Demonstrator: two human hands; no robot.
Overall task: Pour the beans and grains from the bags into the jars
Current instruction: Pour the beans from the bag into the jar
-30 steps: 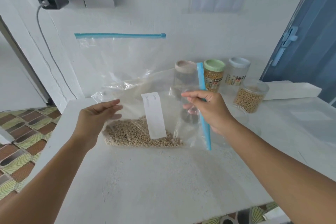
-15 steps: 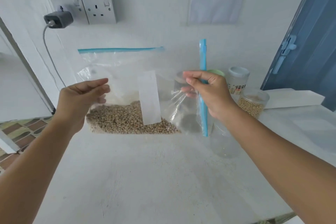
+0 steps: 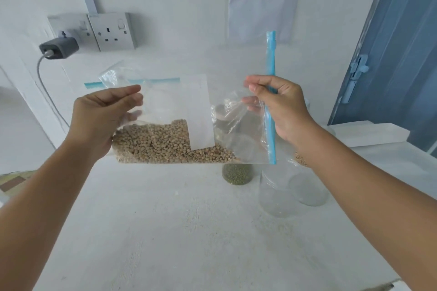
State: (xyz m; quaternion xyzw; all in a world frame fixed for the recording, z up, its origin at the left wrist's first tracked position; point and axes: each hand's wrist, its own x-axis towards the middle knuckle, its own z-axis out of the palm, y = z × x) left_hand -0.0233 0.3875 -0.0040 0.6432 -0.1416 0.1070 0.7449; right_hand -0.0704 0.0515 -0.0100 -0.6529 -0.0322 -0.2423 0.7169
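A clear zip bag (image 3: 238, 130) is held in the air above the white table (image 3: 165, 231), turned sideways so its blue zip strip (image 3: 270, 101) runs vertically at the bag's right edge. Tan beans (image 3: 163, 146) are heaped along the bag's lower edge, mostly toward its left end. A white label (image 3: 198, 111) is stuck on the bag's front face.

The bag's left end is gripped by the left hand (image 3: 104, 120), thumb on the front face, fingers behind the plastic. The zip-strip end is pinched by the right hand (image 3: 281, 106), thumb and fingers curled round the plastic beside the strip.

Below the bag's right corner, an empty clear jar (image 3: 279, 194) stands on the table, open mouth up. A jar of green beans (image 3: 237, 173) is partly seen just under the bag. A second bag's blue strip (image 3: 94, 84) shows behind the held bag, to its left.
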